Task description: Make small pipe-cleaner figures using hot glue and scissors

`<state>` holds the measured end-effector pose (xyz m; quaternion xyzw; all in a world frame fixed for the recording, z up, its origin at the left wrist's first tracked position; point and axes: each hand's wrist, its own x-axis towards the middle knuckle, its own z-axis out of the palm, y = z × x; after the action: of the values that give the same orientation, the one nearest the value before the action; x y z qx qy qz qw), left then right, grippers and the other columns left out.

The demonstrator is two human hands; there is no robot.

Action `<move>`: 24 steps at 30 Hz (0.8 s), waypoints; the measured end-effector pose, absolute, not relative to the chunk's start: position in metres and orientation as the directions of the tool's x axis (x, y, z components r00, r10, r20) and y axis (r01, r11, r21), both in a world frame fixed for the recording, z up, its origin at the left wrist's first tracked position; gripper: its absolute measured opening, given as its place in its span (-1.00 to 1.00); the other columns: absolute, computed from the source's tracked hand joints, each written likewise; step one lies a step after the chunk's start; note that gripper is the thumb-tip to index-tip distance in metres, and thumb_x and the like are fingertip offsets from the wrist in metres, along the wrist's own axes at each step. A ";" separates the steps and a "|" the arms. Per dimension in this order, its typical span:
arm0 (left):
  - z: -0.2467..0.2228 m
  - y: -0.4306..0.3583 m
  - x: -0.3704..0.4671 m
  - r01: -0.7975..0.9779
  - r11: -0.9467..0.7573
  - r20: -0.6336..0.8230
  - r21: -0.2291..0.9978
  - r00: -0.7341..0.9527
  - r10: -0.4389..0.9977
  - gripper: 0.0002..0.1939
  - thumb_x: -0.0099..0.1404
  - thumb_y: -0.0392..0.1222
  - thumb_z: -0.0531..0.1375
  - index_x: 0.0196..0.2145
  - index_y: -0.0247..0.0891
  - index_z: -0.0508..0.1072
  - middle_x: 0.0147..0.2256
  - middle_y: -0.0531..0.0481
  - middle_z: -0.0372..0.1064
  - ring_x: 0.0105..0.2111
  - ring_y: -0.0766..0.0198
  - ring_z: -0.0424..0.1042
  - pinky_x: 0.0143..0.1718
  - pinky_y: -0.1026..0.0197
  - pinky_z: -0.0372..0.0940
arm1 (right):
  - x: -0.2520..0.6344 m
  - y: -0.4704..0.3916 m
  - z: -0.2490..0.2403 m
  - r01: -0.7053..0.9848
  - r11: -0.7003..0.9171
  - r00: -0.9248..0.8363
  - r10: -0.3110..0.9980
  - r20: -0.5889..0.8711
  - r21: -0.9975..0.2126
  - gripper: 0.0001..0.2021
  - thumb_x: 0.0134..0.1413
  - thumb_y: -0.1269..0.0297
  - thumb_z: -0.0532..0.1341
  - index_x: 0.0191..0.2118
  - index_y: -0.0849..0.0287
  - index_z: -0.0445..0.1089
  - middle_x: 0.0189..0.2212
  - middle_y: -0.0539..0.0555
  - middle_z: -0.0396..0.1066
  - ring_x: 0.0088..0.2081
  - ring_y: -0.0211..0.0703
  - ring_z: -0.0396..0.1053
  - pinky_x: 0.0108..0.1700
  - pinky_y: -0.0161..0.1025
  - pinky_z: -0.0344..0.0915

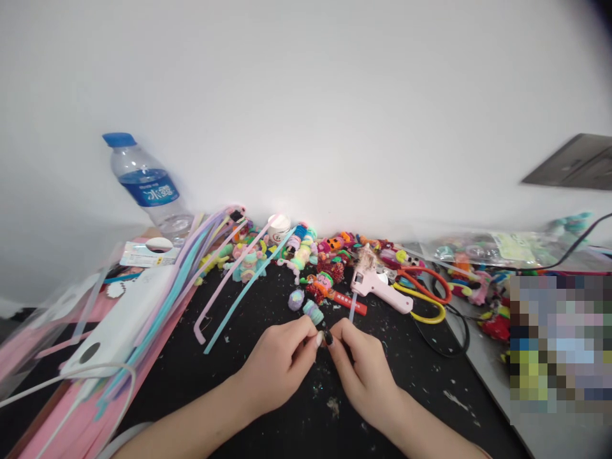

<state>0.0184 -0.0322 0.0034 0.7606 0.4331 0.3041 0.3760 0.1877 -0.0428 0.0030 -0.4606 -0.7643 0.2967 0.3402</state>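
My left hand (284, 357) and my right hand (363, 363) meet fingertip to fingertip above the black tabletop (282, 421). Both are closed in a pinch. Whatever lies between the tips is too small or too covered to name. Just beyond the fingers is a small turquoise and lilac fuzzy coil (313, 312), with a lilac fuzzy ball (296, 299) to its left. A pale pink glue gun (382, 290) with a glue stick (353, 308) rests past my right hand, beside a red strip with lettering (351, 304).
Scissors (433, 317) with yellow and orange handles lie right of the glue gun. Colourful fuzzy figures (301, 252) line the wall. Pipe cleaners (174, 299) in pastel colours spread at left, near a water bottle (146, 185). A white cable (109, 366) and a black cable (466, 338) loop nearby.
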 end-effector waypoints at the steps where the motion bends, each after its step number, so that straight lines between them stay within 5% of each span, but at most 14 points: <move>1: 0.004 -0.032 0.018 0.392 -0.317 0.117 0.863 0.456 0.882 -0.75 0.34 -0.18 -0.05 -0.48 -0.26 0.26 -0.58 0.12 0.15 -0.58 0.38 0.16 -0.49 0.31 0.06 | 0.188 -0.043 0.003 0.491 0.395 -0.339 0.908 0.248 -0.776 -0.82 0.20 0.40 -0.02 -0.45 0.15 0.12 -0.59 -0.08 0.16 -0.58 -0.30 0.13 -0.52 -0.36 0.05; 5: 0.008 -0.030 0.018 0.191 -0.155 0.033 0.969 0.522 0.852 -0.67 0.38 -0.10 -0.15 -0.40 -0.28 0.29 -0.67 0.18 0.06 -0.66 0.40 0.13 -0.53 0.32 0.10 | 0.190 -0.042 0.005 0.406 0.375 -0.335 0.910 0.246 -0.834 -0.80 0.22 0.39 -0.03 -0.45 0.16 0.18 -0.57 -0.06 0.24 -0.55 -0.31 0.17 -0.49 -0.38 0.09; 11: 0.006 -0.030 0.020 0.113 -0.092 0.008 0.989 0.589 0.808 -0.67 0.36 -0.04 -0.11 -0.41 -0.29 0.26 -0.66 0.17 0.09 -0.67 0.41 0.12 -0.58 0.33 0.07 | 0.190 -0.043 0.005 0.380 0.370 -0.366 0.902 0.230 -0.848 -0.79 0.21 0.39 0.00 -0.47 0.17 0.18 -0.59 -0.08 0.21 -0.56 -0.33 0.16 -0.49 -0.39 0.07; 24: 0.020 -0.031 0.021 0.273 -0.228 0.035 0.935 0.567 0.823 -0.70 0.37 -0.20 -0.11 -0.51 -0.27 0.18 -0.59 0.13 0.14 -0.60 0.41 0.14 -0.51 0.32 0.08 | 0.185 -0.050 0.003 0.296 0.392 -0.370 0.888 0.274 -0.871 -0.75 0.25 0.38 -0.09 -0.48 0.14 0.04 -0.61 -0.10 0.05 -0.59 -0.33 0.03 -0.54 -0.37 -0.02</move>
<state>0.0213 -0.0314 0.0202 0.7330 0.3736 0.2770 0.4964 0.1847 -0.0502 0.0035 -0.4019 -0.7366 0.3772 0.3920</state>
